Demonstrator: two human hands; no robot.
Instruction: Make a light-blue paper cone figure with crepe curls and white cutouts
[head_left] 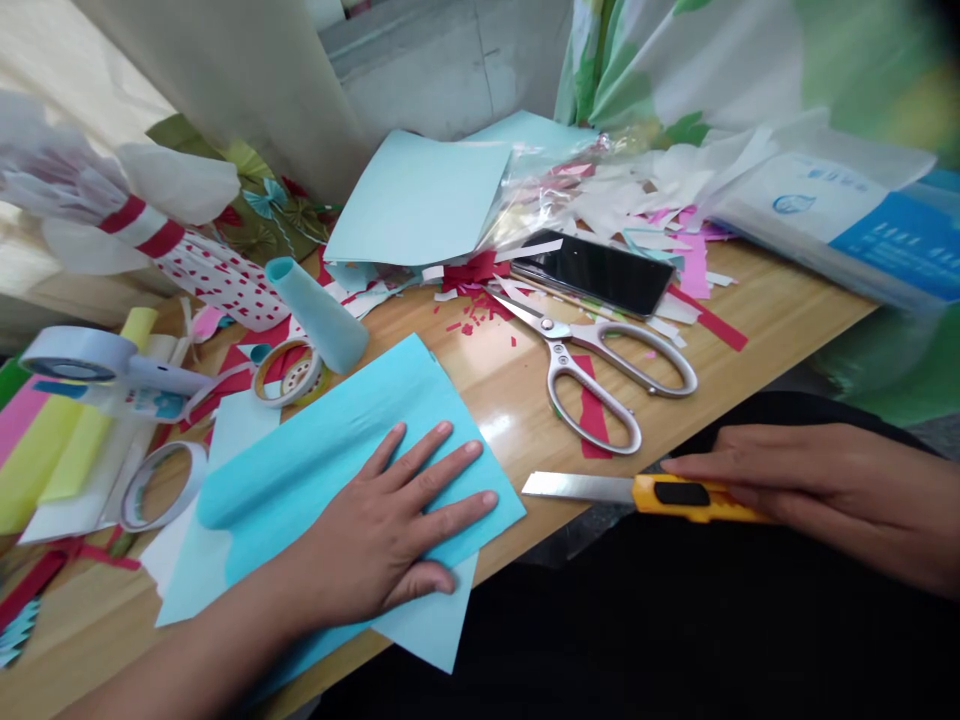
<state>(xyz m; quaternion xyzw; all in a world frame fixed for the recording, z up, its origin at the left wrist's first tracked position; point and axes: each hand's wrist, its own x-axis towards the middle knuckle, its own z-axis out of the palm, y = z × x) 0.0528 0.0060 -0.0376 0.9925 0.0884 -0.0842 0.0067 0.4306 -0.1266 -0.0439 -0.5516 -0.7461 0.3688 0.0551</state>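
Note:
My left hand [397, 525] lies flat with fingers spread on a bright blue sheet of paper [315, 430]. Part of that sheet bulges up in a soft fold on its left side. Beneath it, a paler blue sheet [442, 630] pokes out at the front edge of the table and at the left. My right hand [817, 490] grips a yellow utility knife [697, 497] with its blade extended, pointing left, close to the sheet's right corner. Metal scissors [577, 350] rest partly spread just beyond the knife.
Rolls of tape [161, 485], a pale blue paper cone [322, 320] and a heart-dotted wrapped bundle [217, 270] stand at left. Behind are stacked light blue sheets [420, 195], a phone [600, 272] and paper scraps. A plastic package [840, 210] lies at the right back.

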